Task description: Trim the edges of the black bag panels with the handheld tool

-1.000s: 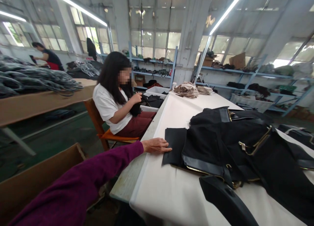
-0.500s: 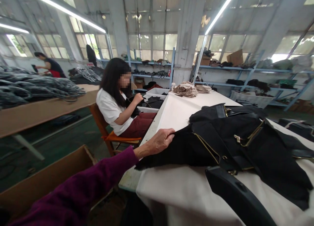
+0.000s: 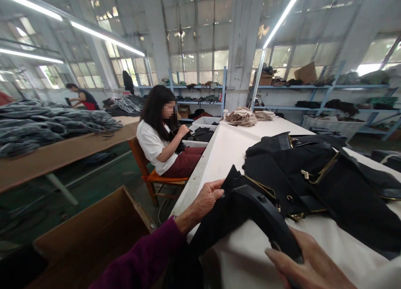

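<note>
My left hand (image 3: 208, 199) pinches the edge of a black fabric piece (image 3: 216, 218) at the table's left edge; part of the fabric hangs down over that edge. My right hand (image 3: 308, 257), at the lower right, is wrapped round the handle of a black handheld tool (image 3: 266, 209). The tool's far end lies over the fabric, just right of my left hand. Beyond it, black bags with gold zippers (image 3: 282, 172) are heaped on the white-covered table (image 3: 241, 134).
A seated person (image 3: 159, 138) in a white top works beyond the table's left edge. An open cardboard box (image 3: 90, 230) stands at the lower left. Stacked beige cloth pieces (image 3: 241, 117) lie at the table's far end. Grey coils (image 3: 46, 124) cover another table.
My right hand has come into view holding the tool, which has moved left and up onto the fabric. The fabric's edge has folded up beside my left hand. The view has shifted left.
</note>
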`<state>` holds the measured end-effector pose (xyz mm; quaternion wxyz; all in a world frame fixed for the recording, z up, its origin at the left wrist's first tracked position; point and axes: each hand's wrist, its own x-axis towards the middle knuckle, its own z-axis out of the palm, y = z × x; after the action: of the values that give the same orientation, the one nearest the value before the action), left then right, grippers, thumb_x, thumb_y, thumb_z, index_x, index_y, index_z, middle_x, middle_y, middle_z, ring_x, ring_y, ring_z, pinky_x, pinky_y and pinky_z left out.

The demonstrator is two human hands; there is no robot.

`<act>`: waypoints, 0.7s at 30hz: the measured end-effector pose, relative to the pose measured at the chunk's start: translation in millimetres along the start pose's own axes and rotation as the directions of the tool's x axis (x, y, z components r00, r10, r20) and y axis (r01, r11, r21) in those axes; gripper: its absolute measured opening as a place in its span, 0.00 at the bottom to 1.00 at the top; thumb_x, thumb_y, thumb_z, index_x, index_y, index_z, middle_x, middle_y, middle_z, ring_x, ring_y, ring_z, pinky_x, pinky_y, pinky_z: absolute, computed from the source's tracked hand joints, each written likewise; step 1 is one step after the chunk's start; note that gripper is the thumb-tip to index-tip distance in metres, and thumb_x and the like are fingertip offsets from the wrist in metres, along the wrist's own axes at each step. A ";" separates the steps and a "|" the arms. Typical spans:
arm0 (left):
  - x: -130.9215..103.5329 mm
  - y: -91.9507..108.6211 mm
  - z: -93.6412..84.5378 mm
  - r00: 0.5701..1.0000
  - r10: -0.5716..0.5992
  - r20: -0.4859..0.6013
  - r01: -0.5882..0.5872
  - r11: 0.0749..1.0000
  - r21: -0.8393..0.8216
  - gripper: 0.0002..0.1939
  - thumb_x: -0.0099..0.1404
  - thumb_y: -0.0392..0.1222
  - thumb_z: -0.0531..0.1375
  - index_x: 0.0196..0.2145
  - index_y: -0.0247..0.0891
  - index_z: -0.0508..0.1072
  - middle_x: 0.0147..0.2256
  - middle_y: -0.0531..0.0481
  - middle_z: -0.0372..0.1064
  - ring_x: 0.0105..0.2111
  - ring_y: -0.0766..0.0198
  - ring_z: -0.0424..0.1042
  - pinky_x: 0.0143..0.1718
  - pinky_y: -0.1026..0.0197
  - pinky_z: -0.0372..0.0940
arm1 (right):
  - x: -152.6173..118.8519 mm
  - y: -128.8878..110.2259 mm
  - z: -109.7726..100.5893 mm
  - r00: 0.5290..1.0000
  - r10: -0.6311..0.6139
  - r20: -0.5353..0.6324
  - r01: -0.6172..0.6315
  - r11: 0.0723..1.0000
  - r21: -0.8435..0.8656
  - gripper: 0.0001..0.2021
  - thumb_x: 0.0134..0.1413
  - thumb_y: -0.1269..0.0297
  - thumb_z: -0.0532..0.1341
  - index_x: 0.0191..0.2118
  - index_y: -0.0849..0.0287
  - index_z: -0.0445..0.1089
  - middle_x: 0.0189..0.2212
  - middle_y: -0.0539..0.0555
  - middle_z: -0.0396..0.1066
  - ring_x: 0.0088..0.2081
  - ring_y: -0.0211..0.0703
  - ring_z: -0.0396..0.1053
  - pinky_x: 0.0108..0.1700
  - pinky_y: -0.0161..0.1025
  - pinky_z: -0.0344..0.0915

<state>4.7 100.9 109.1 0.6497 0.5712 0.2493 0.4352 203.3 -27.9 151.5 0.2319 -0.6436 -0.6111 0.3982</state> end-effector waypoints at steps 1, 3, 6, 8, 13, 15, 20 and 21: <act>-2.5 0.2 2.7 1.000 0.014 0.011 -0.014 1.000 0.007 0.21 0.56 0.33 0.54 0.48 0.37 0.73 0.36 0.49 0.74 0.30 0.67 0.69 0.32 0.69 0.59 | 3.1 -3.5 0.9 1.000 -0.014 0.008 0.013 1.000 0.022 0.10 0.51 0.55 0.55 0.30 0.56 0.58 0.15 0.46 0.66 0.18 0.38 0.66 0.20 0.31 0.62; -7.0 -2.0 6.8 1.000 0.016 0.015 -0.016 1.000 0.007 0.22 0.57 0.34 0.54 0.50 0.38 0.72 0.37 0.49 0.74 0.32 0.66 0.69 0.34 0.67 0.59 | 11.1 -6.6 1.0 0.999 -0.053 0.005 0.053 0.998 0.017 0.11 0.51 0.54 0.55 0.28 0.56 0.58 0.15 0.46 0.66 0.18 0.38 0.66 0.20 0.31 0.62; -11.1 -9.8 10.1 0.998 -0.058 0.002 0.058 0.997 -0.052 0.26 0.56 0.35 0.55 0.54 0.39 0.67 0.35 0.49 0.74 0.26 0.68 0.67 0.28 0.67 0.58 | 25.0 -9.5 -4.8 0.991 -0.123 -0.045 0.122 0.992 -0.011 0.12 0.52 0.54 0.55 0.25 0.56 0.59 0.13 0.46 0.65 0.16 0.38 0.64 0.19 0.32 0.60; -12.0 -14.2 10.9 0.994 -0.109 -0.005 0.108 0.991 -0.085 0.30 0.54 0.35 0.55 0.57 0.40 0.63 0.33 0.50 0.74 0.21 0.71 0.63 0.23 0.68 0.55 | 31.5 -12.7 -12.3 0.986 -0.140 -0.095 0.141 0.990 0.005 0.14 0.52 0.52 0.56 0.25 0.56 0.59 0.13 0.46 0.64 0.15 0.37 0.64 0.18 0.32 0.60; -8.8 -16.2 8.2 0.989 -0.143 -0.039 0.139 0.986 -0.091 0.35 0.52 0.34 0.55 0.59 0.40 0.59 0.27 0.52 0.72 0.18 0.72 0.60 0.22 0.68 0.53 | 26.6 -13.6 -31.1 0.985 -0.115 -0.128 0.109 0.992 -0.056 0.19 0.49 0.47 0.56 0.20 0.57 0.60 0.12 0.48 0.65 0.15 0.38 0.64 0.18 0.32 0.59; -7.1 -16.6 5.8 0.987 -0.154 -0.052 0.148 0.984 -0.095 0.36 0.51 0.34 0.56 0.59 0.40 0.59 0.24 0.53 0.70 0.18 0.72 0.58 0.21 0.68 0.52 | 19.6 -8.9 -33.2 0.987 -0.104 -0.119 0.092 0.990 -0.103 0.20 0.50 0.47 0.55 0.19 0.57 0.60 0.13 0.48 0.66 0.16 0.38 0.64 0.19 0.32 0.60; -8.8 -24.0 5.0 0.985 -0.171 -0.015 0.167 0.976 -0.139 0.34 0.50 0.33 0.56 0.57 0.41 0.63 0.22 0.55 0.68 0.15 0.75 0.53 0.18 0.69 0.46 | 14.3 -7.4 -28.2 0.996 -0.079 -0.035 0.073 0.988 -0.134 0.15 0.53 0.51 0.55 0.25 0.57 0.60 0.15 0.47 0.66 0.18 0.39 0.66 0.20 0.32 0.60; -9.8 -26.0 6.0 0.984 -0.179 0.003 0.177 0.973 -0.148 0.33 0.50 0.33 0.56 0.56 0.41 0.64 0.21 0.55 0.68 0.15 0.75 0.53 0.18 0.69 0.46 | 16.5 -11.1 -27.9 0.995 -0.090 -0.030 0.086 0.990 -0.115 0.15 0.53 0.51 0.56 0.25 0.57 0.60 0.15 0.47 0.66 0.18 0.39 0.66 0.20 0.32 0.61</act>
<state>12.1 90.3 83.8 0.7254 0.4946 0.2698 0.3955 217.7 -5.0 172.5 0.2229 -0.6350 -0.6565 0.3407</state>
